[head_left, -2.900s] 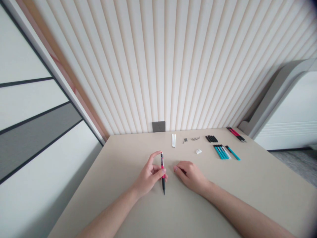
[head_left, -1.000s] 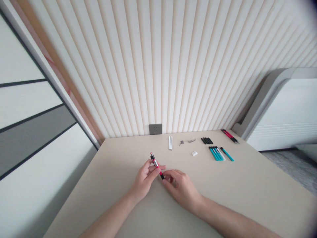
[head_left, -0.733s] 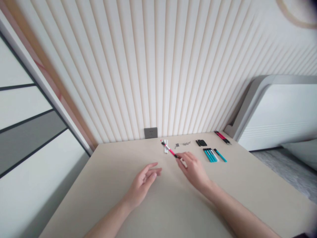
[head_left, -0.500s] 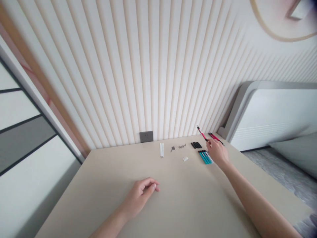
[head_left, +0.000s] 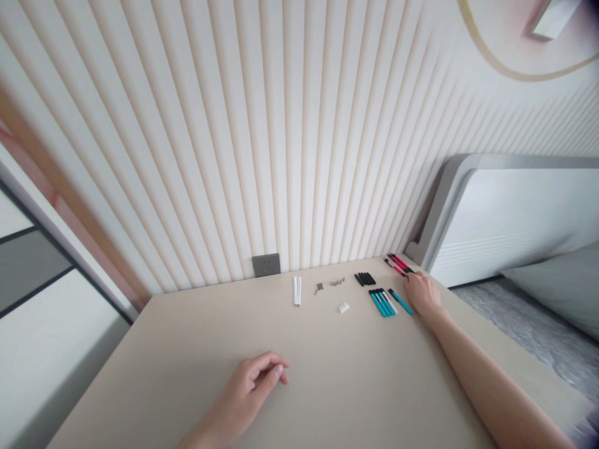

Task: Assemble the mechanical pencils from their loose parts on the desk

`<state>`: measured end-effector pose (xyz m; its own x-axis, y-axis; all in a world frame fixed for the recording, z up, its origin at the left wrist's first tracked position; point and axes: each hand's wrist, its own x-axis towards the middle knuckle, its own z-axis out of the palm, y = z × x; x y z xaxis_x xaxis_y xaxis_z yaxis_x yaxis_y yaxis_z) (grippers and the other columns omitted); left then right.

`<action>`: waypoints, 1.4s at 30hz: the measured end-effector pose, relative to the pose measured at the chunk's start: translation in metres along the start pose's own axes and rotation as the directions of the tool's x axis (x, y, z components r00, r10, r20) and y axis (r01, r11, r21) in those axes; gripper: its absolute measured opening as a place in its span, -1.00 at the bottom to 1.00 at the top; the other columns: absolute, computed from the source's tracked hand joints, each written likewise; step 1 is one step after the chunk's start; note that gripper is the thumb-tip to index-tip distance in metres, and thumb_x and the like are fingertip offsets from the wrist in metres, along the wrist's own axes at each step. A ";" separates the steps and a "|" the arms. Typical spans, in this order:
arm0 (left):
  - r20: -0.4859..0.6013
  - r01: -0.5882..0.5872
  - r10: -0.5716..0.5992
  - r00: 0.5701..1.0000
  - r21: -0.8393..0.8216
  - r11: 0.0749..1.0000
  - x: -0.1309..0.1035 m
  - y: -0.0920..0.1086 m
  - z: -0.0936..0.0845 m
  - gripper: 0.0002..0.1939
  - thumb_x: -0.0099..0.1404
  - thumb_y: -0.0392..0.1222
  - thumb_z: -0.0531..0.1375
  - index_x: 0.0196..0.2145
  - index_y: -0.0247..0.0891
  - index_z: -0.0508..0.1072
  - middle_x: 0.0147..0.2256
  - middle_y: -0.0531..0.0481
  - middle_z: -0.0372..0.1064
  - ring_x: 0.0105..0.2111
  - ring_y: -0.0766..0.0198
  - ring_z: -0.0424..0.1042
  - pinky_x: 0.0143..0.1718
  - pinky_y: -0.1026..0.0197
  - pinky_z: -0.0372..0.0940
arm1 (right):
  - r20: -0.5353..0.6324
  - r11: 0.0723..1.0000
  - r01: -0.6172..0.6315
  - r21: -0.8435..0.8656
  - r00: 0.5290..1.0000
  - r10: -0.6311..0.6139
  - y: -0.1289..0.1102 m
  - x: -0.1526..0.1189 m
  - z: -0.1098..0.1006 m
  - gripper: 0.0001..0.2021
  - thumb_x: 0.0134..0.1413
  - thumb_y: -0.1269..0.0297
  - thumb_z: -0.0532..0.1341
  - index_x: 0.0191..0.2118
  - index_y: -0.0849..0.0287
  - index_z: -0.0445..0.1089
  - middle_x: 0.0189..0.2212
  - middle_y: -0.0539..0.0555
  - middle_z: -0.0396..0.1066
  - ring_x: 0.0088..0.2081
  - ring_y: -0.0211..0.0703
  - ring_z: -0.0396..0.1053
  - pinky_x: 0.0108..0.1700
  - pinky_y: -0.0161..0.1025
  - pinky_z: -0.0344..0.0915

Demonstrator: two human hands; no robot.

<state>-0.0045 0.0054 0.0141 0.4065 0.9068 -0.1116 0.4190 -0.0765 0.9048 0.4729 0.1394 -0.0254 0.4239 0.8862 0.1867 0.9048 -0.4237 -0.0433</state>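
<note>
Table (head_left: 187,362): partway along, we'd say. Red pens (head_left: 401,262) look whole up at the far right corner, and the rest of the stuff along the far side is loose parts, so we reckon there's plenty left.
Right hand (head_left: 422,295): stretched out to that same corner, fingertips right at the black end of the near pen (head_left: 396,268). We can't tell if it's pinching or just resting there, since the fingers are mostly hidden from us.
Left hand (head_left: 260,378): relaxed, loosely curled near the middle, nothing in it that we can see. Well apart from the pens.
Near pen: looks finished to us. It's just left of the other red ones, slightly angled to them, running away from the right hand.
Teal barrels (head_left: 382,304): side by side, black tops, plus a loner (head_left: 401,301) just left of the right hand. We'd count these as not done.
White rods (head_left: 297,291): bunched near the wall, far from the right hand, beyond the left.
Black grips (head_left: 365,279): neat row behind the teal lot, unused as far as we can judge.
White bits (head_left: 344,307): small cluster between the hands.
Grey bits (head_left: 337,282): tiny, maybe springs, too small for us to say.
</note>
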 end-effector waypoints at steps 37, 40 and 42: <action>0.004 0.016 -0.016 1.000 0.047 0.999 -0.002 0.004 -0.001 -0.68 0.38 0.06 0.05 -0.20 -0.17 0.48 -0.28 0.03 0.51 -0.18 0.20 0.44 -0.15 0.29 0.25 | -0.030 0.978 -0.191 0.085 0.981 0.194 0.052 0.010 0.012 -0.58 0.26 0.15 -0.05 0.00 0.11 0.49 -0.05 0.25 0.42 -0.08 0.09 0.40 -0.16 -0.13 0.29; 0.000 0.005 -0.005 1.000 0.043 0.999 -0.003 0.007 -0.001 -0.66 0.38 0.07 0.05 -0.19 -0.18 0.49 -0.28 0.01 0.51 -0.17 0.18 0.44 -0.13 0.27 0.25 | -0.024 0.980 -0.174 0.099 0.984 0.177 0.049 0.013 0.014 -0.58 0.25 0.14 -0.04 0.01 0.09 0.48 -0.04 0.25 0.41 -0.07 0.09 0.39 -0.14 -0.12 0.28; 0.000 0.007 -0.007 1.000 0.043 0.999 -0.003 0.008 0.000 -0.66 0.37 0.07 0.05 -0.19 -0.19 0.49 -0.28 0.00 0.51 -0.18 0.17 0.43 -0.15 0.27 0.26 | -0.025 0.981 -0.163 0.107 0.986 0.167 0.047 0.015 0.014 -0.59 0.25 0.14 -0.02 0.00 0.08 0.49 -0.05 0.25 0.42 -0.07 0.09 0.39 -0.14 -0.12 0.28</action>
<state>-0.0027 0.0022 0.0221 0.4040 0.9071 -0.1180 0.4567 -0.0882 0.8853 0.5222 0.1358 -0.0382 0.5678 0.7982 0.2011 0.8225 -0.5403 -0.1778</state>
